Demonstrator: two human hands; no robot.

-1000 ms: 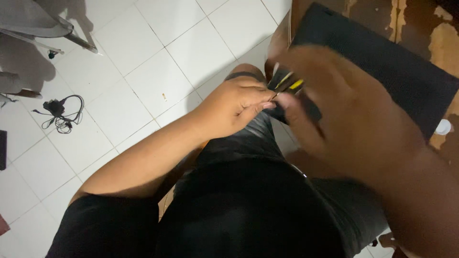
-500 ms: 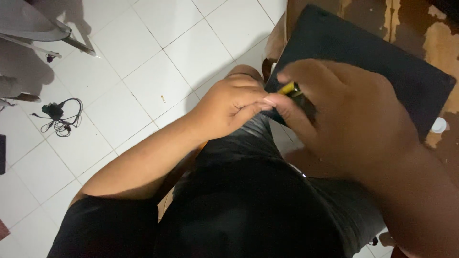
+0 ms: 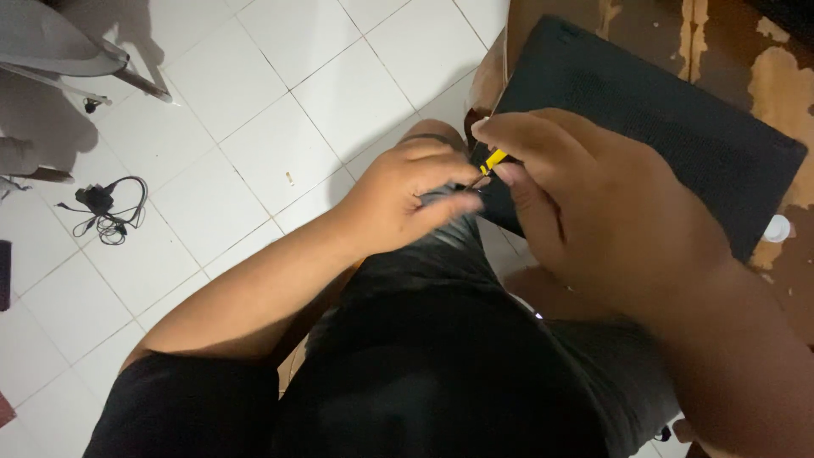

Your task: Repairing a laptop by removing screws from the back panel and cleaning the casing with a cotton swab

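Note:
My right hand (image 3: pixel 593 203) is closed around a small tool with a yellow and black handle (image 3: pixel 493 159), of which only a short piece shows between thumb and fingers. My left hand (image 3: pixel 415 199) meets it at the tool's tip, fingertips pinched together and blurred; whatever they pinch is too small to see. Both hands hover above my knee, at the near corner of a flat black laptop-like slab (image 3: pixel 661 110) lying on a worn wooden table (image 3: pixel 772 85). My dark shirt and grey shorts fill the lower part of the view.
White tiled floor (image 3: pixel 254 127) spreads to the left. A black charger with coiled cable (image 3: pixel 106 208) lies on it. A grey chair leg and seat (image 3: pixel 68 55) stand at top left. A small white cap (image 3: pixel 776 227) sits on the table by the slab's right corner.
Both hands have stayed together at the slab's corner. My right hand has turned the yellow tool slightly, and my left fingers have shifted at its tip.

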